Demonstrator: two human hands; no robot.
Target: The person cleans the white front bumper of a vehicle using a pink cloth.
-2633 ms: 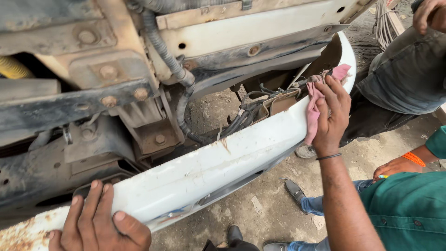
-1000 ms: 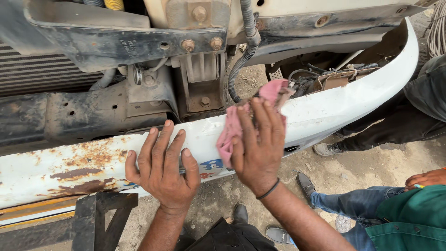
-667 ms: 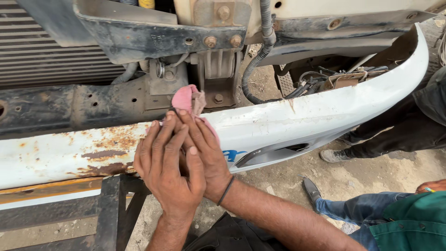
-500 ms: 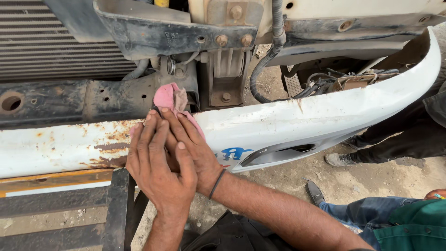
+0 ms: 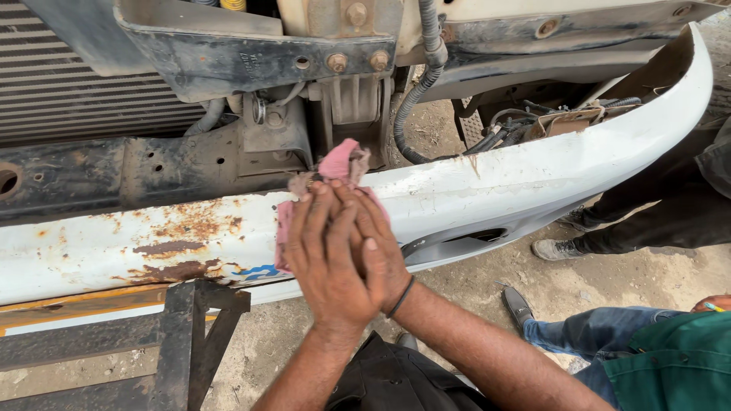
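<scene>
Obs. 1: Both my hands are stacked on the pink rag [image 5: 335, 164], which lies over the top edge and front face of the white bumper [image 5: 533, 183]. My left hand [image 5: 327, 259] is on top, fingers spread flat and pointing up toward the truck frame. My right hand [image 5: 381, 251] sits under and just right of it, palm down, a dark band at the wrist.

Obs. 2: Grip state. Neither hand is clenched around anything; both are flat and open, pressing the rag against the bumper. The rag is pinned under the palms, not pinched between fingers. A bunched end of it sticks up above my fingertips, and a strip shows at the left of my left hand.

Obs. 3: Bumper surface left of the rag carries rust patches [image 5: 179, 247] and a blue mark just below my left hand. To the right the paint is cleaner, with a dark slot [image 5: 457, 240] close to my right hand.

Obs. 4: Behind the bumper: dark frame member [image 5: 152, 164], corrugated hose [image 5: 422, 76], loose wiring [image 5: 533, 122]. A black metal stand [image 5: 194, 335] is under the bumper at lower left.

Obs. 5: Other people's legs and shoes [image 5: 552, 247] are on the dirt ground at right.
</scene>
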